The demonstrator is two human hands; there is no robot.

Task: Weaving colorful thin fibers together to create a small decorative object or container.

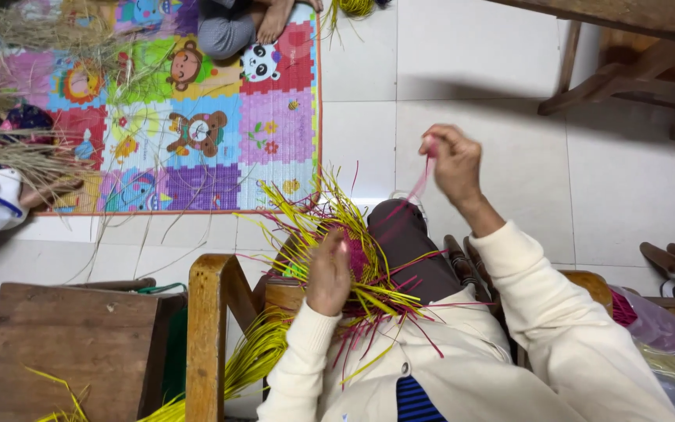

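My left hand (328,273) presses on a half-woven piece (336,242) of yellow and magenta straw strands that rests on my lap. Loose strand ends fan out around it. My right hand (452,160) is raised away from the piece and pinches a magenta strand (419,186), which runs taut from the fingers down to the weaving. Both arms wear cream sleeves.
A wooden chair arm (208,328) stands left of my lap, with a yellow straw bundle (251,359) beside it. A wooden stool (68,344) is lower left. A colourful play mat (197,117) holds dry straw and another person's feet (271,19). Wooden furniture legs (611,78) stand upper right.
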